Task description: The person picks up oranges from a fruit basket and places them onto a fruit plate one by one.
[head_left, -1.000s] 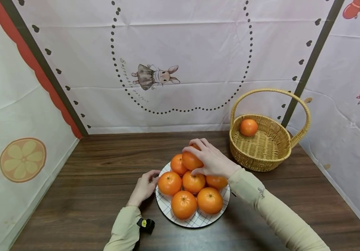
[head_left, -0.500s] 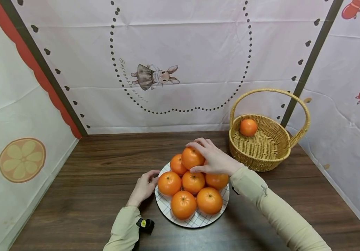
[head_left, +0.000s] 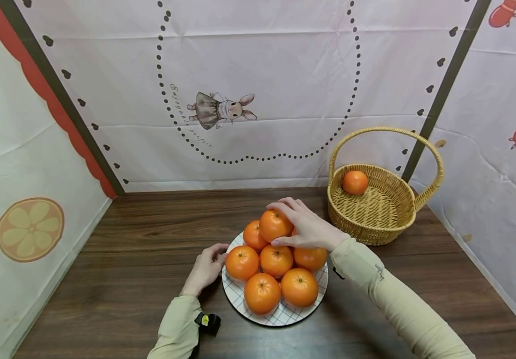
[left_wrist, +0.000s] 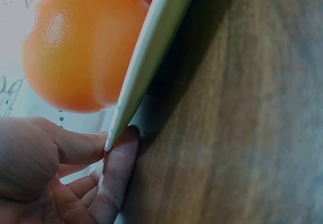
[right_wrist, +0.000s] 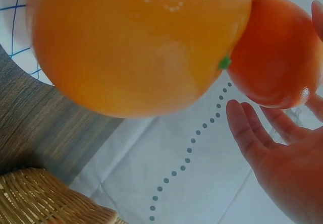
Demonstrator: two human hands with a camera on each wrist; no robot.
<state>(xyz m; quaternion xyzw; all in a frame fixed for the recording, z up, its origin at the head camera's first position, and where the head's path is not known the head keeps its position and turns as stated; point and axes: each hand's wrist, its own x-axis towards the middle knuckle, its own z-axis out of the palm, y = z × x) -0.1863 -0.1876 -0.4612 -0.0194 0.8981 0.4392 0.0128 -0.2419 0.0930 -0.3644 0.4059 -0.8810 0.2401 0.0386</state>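
Note:
In the head view, several oranges are piled on a round white plate (head_left: 280,319) with a blue grid. My right hand (head_left: 306,225) holds the topmost orange (head_left: 276,226) at the back of the pile, thumb at its near side and fingers curved over its far side. The right wrist view shows that redder orange (right_wrist: 277,52) beside my fingers, with a large orange (right_wrist: 136,42) close in front. My left hand (head_left: 205,268) is at the plate's left edge. In the left wrist view its thumb and fingers pinch the rim (left_wrist: 141,57).
A woven basket (head_left: 370,233) with a tall arched handle stands at the back right, one orange (head_left: 355,182) inside it. A printed cloth (head_left: 262,65) hangs behind the dark wooden table (head_left: 150,224), and cloth walls rise on both sides.
The top orange has turned so its stem end shows, and my right fingers have shifted slightly right along it. In the last half second almost nothing moves. My left hand stays on the rim.

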